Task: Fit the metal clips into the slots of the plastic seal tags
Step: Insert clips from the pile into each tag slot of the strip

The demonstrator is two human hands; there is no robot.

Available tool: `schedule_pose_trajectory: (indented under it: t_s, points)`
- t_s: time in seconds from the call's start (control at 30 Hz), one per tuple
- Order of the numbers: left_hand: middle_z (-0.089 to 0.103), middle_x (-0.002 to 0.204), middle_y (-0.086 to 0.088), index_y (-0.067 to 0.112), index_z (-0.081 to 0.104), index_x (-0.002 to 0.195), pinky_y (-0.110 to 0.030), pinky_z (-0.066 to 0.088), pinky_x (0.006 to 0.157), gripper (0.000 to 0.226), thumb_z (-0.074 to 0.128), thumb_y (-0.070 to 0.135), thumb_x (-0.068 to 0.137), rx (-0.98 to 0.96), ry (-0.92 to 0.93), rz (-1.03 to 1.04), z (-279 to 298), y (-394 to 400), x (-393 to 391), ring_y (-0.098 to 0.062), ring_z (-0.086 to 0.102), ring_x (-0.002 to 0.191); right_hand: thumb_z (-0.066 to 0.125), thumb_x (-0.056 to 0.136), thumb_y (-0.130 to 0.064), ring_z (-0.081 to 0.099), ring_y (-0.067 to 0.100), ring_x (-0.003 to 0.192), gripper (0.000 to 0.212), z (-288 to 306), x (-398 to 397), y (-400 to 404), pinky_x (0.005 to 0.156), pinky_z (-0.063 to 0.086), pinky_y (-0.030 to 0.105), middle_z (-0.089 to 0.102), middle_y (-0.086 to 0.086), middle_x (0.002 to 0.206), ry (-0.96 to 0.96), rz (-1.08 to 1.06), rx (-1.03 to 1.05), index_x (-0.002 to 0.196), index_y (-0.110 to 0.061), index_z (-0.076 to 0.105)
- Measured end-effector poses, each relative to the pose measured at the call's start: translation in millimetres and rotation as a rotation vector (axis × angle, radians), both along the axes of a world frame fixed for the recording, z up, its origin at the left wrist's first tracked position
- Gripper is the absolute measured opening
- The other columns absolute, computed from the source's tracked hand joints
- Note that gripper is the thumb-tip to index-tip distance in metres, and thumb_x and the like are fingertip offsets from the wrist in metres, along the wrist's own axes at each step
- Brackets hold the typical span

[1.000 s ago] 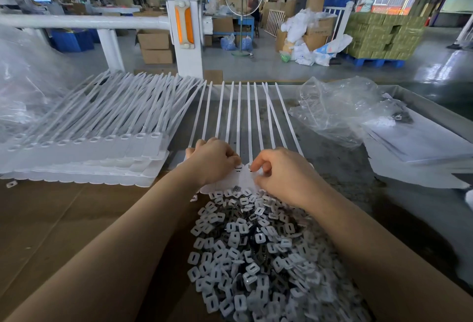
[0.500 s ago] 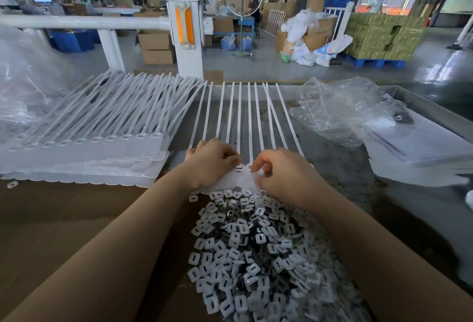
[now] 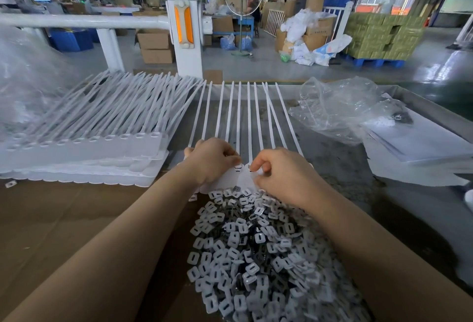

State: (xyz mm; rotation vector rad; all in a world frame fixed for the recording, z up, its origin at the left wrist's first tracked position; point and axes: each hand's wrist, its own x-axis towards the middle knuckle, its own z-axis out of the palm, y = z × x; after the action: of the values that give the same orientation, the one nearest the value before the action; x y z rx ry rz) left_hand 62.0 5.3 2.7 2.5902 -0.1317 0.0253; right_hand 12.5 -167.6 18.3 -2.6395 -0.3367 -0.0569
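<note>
A row of white plastic seal tags (image 3: 239, 116) lies on the table, tails pointing away from me, heads under my hands. My left hand (image 3: 210, 160) has its fingers curled and pinches at the tag heads (image 3: 230, 178) by a slot. My right hand (image 3: 279, 173) is curled too, with thumb and forefinger pinching a small clip at a neighbouring slot. Just in front of me lies a large heap of metal clips (image 3: 256, 257), pale and dark pieces mixed. The tag heads are mostly hidden by my fingers.
Stacked sheets of white seal tags (image 3: 84, 142) lie to the left. Crumpled clear plastic bags (image 3: 335, 109) and white sheets (image 3: 419, 147) lie to the right. One stray clip (image 3: 10, 184) sits at the far left. A white railing post (image 3: 183, 27) stands behind the table.
Both hands stay at the tag heads with only small finger movements. The right hand's pinch has shifted slightly along the heads. Nothing else moved.
</note>
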Motion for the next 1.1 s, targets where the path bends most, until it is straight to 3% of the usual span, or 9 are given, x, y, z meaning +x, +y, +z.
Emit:
schedule_pose_trajectory:
  t_s: [0.13, 0.33, 0.47, 0.7, 0.8, 0.9, 1.0, 1.1]
  points:
    - [0.061, 0.076, 0.013, 0.036, 0.063, 0.072, -0.050, 0.035, 0.104, 0.020, 0.064, 0.040, 0.091, -0.053, 0.011, -0.018, 2.2, 1.9, -0.2, -0.020, 0.057, 0.097, 0.064, 0.091, -0.021, 0.058, 0.010, 0.094, 0.022, 0.7, -0.1, 0.8, 0.077, 0.050, 0.027, 0.058, -0.008, 0.111, -0.001, -0.003, 0.001, 0.110, -0.031, 0.068]
    - [0.067, 0.083, 0.005, 0.032, 0.067, 0.083, -0.060, 0.038, 0.104, 0.019, 0.056, 0.036, 0.097, -0.147, 0.046, -0.086, 2.5, 4.6, -4.2, -0.024, 0.058, 0.095, 0.065, 0.091, -0.021, 0.058, 0.007, 0.085, 0.022, -0.9, 0.1, 0.0, 0.066, 0.044, 0.021, 0.055, -0.011, 0.106, -0.013, 0.003, 0.008, 0.110, -0.029, 0.069]
    - [0.065, 0.079, 0.006, 0.030, 0.066, 0.080, -0.060, 0.039, 0.103, 0.021, 0.056, 0.036, 0.097, -0.150, 0.051, -0.085, 1.3, 5.6, -3.3, -0.022, 0.055, 0.088, 0.065, 0.090, -0.020, 0.054, 0.006, 0.082, 0.022, -2.4, 1.5, 0.0, 0.060, 0.038, 0.017, 0.052, -0.012, 0.100, -0.020, 0.003, 0.008, 0.110, -0.030, 0.069]
    - [0.059, 0.075, 0.013, 0.038, 0.059, 0.071, -0.052, 0.034, 0.103, 0.025, 0.056, 0.040, 0.096, -0.010, 0.027, -0.047, 4.0, 0.6, -2.8, -0.026, 0.055, 0.103, 0.065, 0.089, -0.020, 0.054, 0.008, 0.086, 0.022, -2.9, 2.2, -0.9, 0.062, 0.037, 0.019, 0.053, -0.012, 0.100, -0.019, 0.009, 0.020, 0.108, -0.031, 0.069]
    - [0.058, 0.068, 0.011, 0.034, 0.064, 0.072, -0.056, 0.040, 0.103, 0.020, 0.063, 0.037, 0.092, -0.061, 0.049, -0.048, 5.9, 1.4, -2.7, -0.026, 0.058, 0.089, 0.067, 0.089, -0.021, 0.055, 0.009, 0.088, 0.022, -2.7, 2.0, -0.5, 0.067, 0.039, 0.022, 0.053, -0.012, 0.101, -0.019, 0.007, 0.014, 0.109, -0.031, 0.069]
    - [0.056, 0.064, 0.014, 0.033, 0.068, 0.076, -0.051, 0.039, 0.103, 0.013, 0.069, 0.036, 0.089, -0.109, -0.010, -0.026, 6.0, 2.6, -4.2, -0.010, 0.051, 0.070, 0.065, 0.090, -0.021, 0.055, 0.009, 0.088, 0.022, -2.9, 1.5, -0.2, 0.068, 0.040, 0.024, 0.054, -0.012, 0.101, -0.020, 0.002, 0.011, 0.109, -0.031, 0.069]
    - [0.065, 0.075, 0.016, 0.035, 0.071, 0.081, -0.044, 0.032, 0.103, 0.008, 0.069, 0.037, 0.089, -0.063, -0.075, -0.034, 6.3, 4.0, -6.3, -0.002, 0.054, 0.077, 0.064, 0.090, -0.022, 0.055, 0.009, 0.088, 0.021, -2.7, 1.3, -0.5, 0.061, 0.037, 0.020, 0.056, -0.011, 0.103, -0.024, -0.006, 0.006, 0.108, -0.031, 0.070]
    - [0.072, 0.085, 0.011, 0.035, 0.076, 0.087, -0.048, 0.042, 0.102, 0.014, 0.066, 0.026, 0.092, -0.102, -0.044, -0.126, 8.7, 9.1, -8.6, -0.008, 0.061, 0.079, 0.065, 0.091, -0.022, 0.056, 0.010, 0.089, 0.021, -2.1, 0.9, -0.2, 0.061, 0.037, 0.019, 0.056, -0.011, 0.104, -0.017, -0.005, 0.007, 0.109, -0.031, 0.070]
